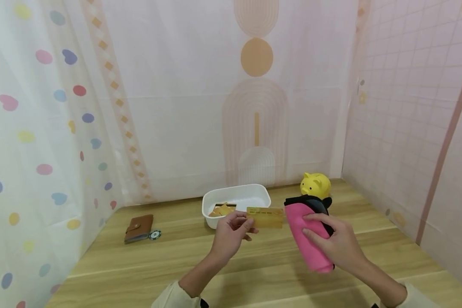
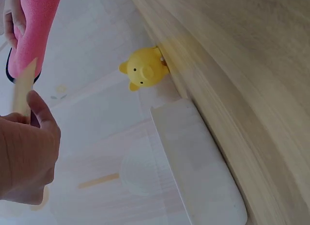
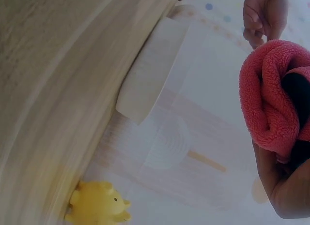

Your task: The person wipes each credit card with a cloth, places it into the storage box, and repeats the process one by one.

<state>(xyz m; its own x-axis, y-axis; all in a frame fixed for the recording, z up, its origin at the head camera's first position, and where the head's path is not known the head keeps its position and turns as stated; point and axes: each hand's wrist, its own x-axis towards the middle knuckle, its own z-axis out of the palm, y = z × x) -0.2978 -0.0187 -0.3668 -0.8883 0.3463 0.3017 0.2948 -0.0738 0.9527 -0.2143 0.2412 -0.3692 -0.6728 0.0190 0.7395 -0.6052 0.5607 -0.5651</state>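
My left hand [image 1: 232, 234] pinches a gold bank card [image 1: 268, 219] at its left end, between thumb and fingers. Embossed digits run along the card's upper part. Just right of the card, my right hand [image 1: 340, 244] grips a folded pink and black cloth [image 1: 306, 239] above the table. Its pink side looks fleecy in the right wrist view, where the cloth [image 3: 271, 99] is rolled around a dark inner part. In the left wrist view the card [image 2: 24, 89] overlaps the cloth's lower end; whether they touch, I cannot tell.
Behind the left hand stands a white plastic tub [image 1: 259, 193] with gold cards [image 1: 223, 209] inside. A yellow piggy bank [image 1: 316, 185] sits at the back right. On the left lie a brown wallet [image 1: 139, 227] and a poker chip [image 1: 155, 235]. Curtains border the wooden table [image 1: 146, 265].
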